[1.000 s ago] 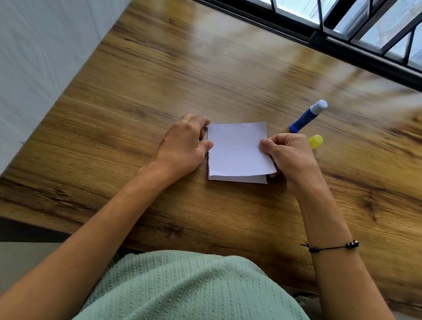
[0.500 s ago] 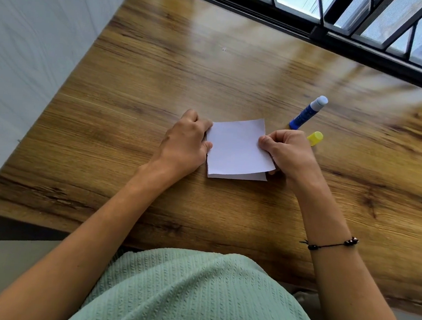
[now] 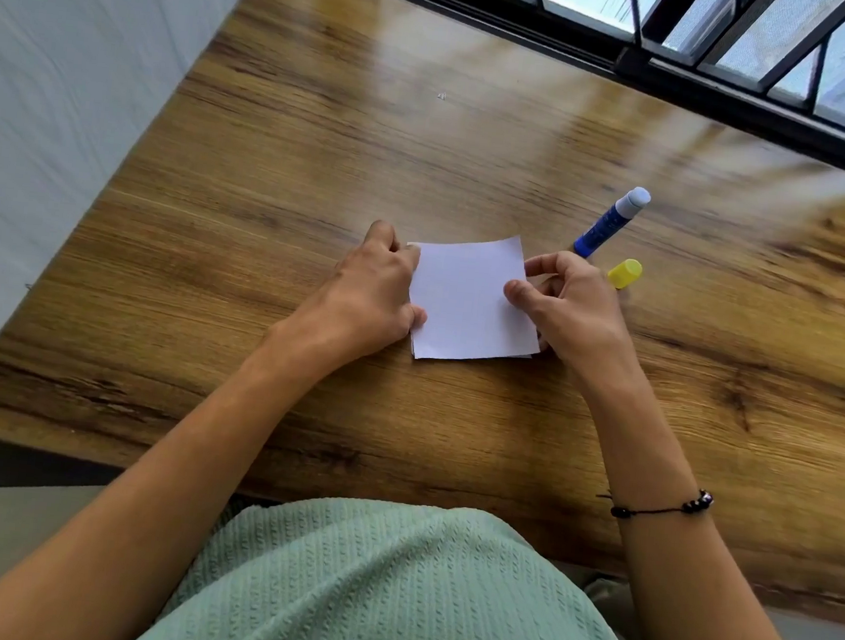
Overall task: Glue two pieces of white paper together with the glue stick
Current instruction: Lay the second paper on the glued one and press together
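Two square pieces of white paper (image 3: 469, 298) lie stacked on the wooden table (image 3: 322, 165), the upper one nearly covering the lower, whose edge shows along the bottom. My left hand (image 3: 371, 294) grips the stack's left edge with curled fingers. My right hand (image 3: 566, 308) pinches the right edge between thumb and fingers. An uncapped blue glue stick (image 3: 610, 222) lies on the table just beyond my right hand, white tip pointing away. Its yellow cap (image 3: 625, 273) lies beside it, close to my right knuckles.
A white wall (image 3: 72, 79) runs along the table's left side. A black-framed window with bars (image 3: 745, 51) closes the far edge. The table's near edge is against my body, in a green knitted top.
My right thumb and fingers have opened slightly and shifted along the paper's right edge. The upper sheet sits more squarely over the lower one. My left hand has barely moved.
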